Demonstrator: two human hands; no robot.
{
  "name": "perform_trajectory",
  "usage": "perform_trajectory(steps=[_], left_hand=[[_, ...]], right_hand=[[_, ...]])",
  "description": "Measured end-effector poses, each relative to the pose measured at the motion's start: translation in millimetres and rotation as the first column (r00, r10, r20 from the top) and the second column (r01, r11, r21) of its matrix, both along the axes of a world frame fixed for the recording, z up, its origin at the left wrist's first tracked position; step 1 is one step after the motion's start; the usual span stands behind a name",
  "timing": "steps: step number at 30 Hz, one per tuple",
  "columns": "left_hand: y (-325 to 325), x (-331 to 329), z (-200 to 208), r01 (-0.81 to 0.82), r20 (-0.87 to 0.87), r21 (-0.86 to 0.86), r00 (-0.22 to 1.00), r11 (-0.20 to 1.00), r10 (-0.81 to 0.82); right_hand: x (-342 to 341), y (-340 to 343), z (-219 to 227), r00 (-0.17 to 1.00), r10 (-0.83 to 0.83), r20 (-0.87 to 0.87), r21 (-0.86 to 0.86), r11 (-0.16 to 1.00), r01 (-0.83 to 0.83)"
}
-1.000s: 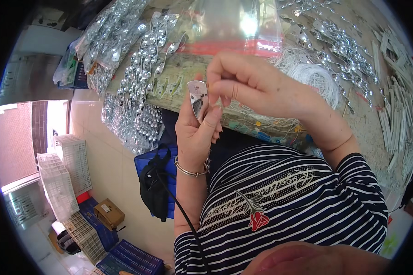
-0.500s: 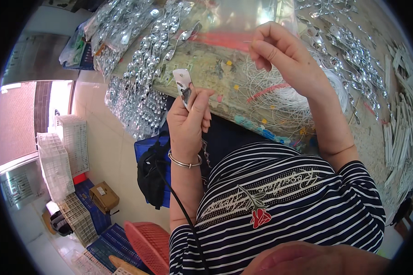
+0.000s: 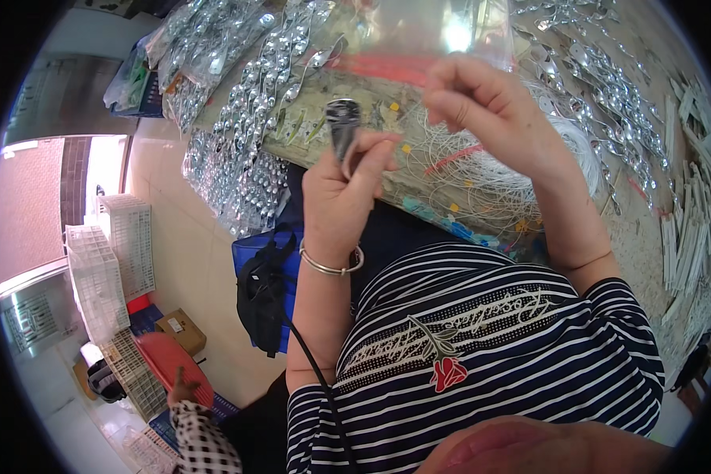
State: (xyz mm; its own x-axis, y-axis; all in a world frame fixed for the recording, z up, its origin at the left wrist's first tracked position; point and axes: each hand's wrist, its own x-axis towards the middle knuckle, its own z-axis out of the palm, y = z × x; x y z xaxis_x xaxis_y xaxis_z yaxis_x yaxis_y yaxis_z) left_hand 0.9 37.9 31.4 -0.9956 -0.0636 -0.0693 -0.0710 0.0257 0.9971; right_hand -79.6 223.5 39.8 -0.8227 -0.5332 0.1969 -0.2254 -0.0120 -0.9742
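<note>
My left hand is closed round a shiny silver strip, whose rounded end sticks up past the fingers above the table's near edge. The strip's lower part is hidden by the palm. To the right and raised over the table, my right hand is curled in a pinch, slightly blurred; what its fingertips hold is too small to make out. Beneath and beside it lies a loose coil of thin white string, its strands spreading left across the worn tabletop.
Silver twisted strips hang over the table's left side; more strips lie right, near white sticks. A clear plastic bag lies at the back. Down left, a co-worker's hand is at a red basket near white crates.
My left hand has moved up and right, and the strip has turned in it. My right hand has dropped slightly. A co-worker's arm has come in at lower left, and the red basket has moved up and left.
</note>
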Motion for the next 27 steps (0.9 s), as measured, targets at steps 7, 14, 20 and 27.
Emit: perform_trajectory(steps=[7,14,20,27], left_hand=[[-25,5,-8,-0.190,-0.028,0.083,0.981,0.978,0.193],[-29,5,-8,-0.244,0.006,0.091,0.970,0.966,0.244],[-16,3,-6,-0.168,0.013,-0.093,0.985,0.981,0.170],[-12,6,-20,-0.061,0.144,-0.001,0.988,0.998,0.060]], right_hand=[[-23,20,-2,0.986,-0.158,-0.045,-0.030,0.987,0.156],[-37,30,-14,0.966,-0.252,-0.066,0.021,0.967,0.253],[-24,4,-24,0.851,-0.207,-0.483,0.184,0.926,0.329],[9,-21,-22,0.976,0.166,-0.143,0.310,0.944,-0.115]])
